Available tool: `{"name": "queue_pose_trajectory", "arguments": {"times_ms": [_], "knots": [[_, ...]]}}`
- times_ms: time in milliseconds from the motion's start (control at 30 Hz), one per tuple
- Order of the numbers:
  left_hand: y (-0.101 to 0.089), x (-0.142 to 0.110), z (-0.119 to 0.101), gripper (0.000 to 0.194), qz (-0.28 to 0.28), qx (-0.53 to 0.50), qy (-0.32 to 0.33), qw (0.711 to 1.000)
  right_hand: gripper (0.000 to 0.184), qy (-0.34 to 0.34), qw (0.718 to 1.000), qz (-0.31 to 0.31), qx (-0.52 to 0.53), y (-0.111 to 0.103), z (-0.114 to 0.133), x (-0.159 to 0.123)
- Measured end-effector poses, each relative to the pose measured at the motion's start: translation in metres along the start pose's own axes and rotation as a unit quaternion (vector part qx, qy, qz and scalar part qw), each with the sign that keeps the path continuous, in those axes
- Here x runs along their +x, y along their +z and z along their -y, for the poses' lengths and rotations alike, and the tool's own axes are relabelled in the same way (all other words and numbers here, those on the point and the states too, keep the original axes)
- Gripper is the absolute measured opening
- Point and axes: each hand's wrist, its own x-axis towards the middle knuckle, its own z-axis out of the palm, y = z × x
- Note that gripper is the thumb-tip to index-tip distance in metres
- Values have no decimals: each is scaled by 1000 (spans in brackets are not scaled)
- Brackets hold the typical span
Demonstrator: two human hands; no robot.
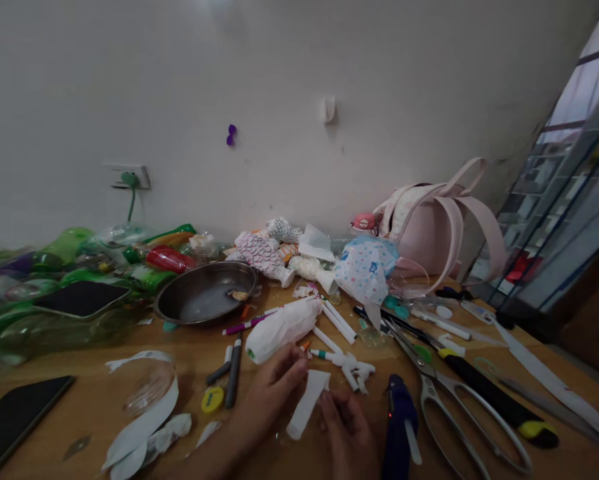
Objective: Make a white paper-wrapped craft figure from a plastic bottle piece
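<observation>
In the middle of the wooden table, my right hand (348, 427) pinches the edge of a short white strip of paper or tape (308, 403) between thumb and fingers. The strip slants down to the left. Just left of it, my left hand (279, 380) has its fingers curled together; whatever they hold, if anything, is hidden. Past those fingers lies a white-wrapped, bottle-shaped bundle (284, 327) with a greenish end. White and teal markers (332, 360) and a white crumpled piece (355, 368) lie beyond the strip.
To the right are large scissors (442, 387), a black-and-yellow cutter (499, 397) and a blue glue gun (399, 427). A metal bowl (207, 293), plastic bottles (74, 243), scale-patterned fish shapes (264, 257) and a pink backpack (424, 220) line the wall. Phones (19, 420) lie left.
</observation>
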Motion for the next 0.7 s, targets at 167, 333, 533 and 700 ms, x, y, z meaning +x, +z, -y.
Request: {"name": "queue_pose_trajectory", "arguments": {"times_ms": [167, 333, 533, 700], "knots": [[3, 6, 1, 44, 57, -43, -107, 992, 33, -1, 1000, -4, -20, 1, 5, -2], [5, 2, 4, 41, 116, -64, -141, 981, 32, -21, 998, -5, -57, 0, 5, -1], [6, 2, 5, 41, 128, -70, -144, 979, 35, -8, 998, 1, -61, 0, 8, -2], [5, 0, 7, 35, 127, 3, -79, 989, 44, 24, 999, -1, -45, -2, 2, -2]]}}
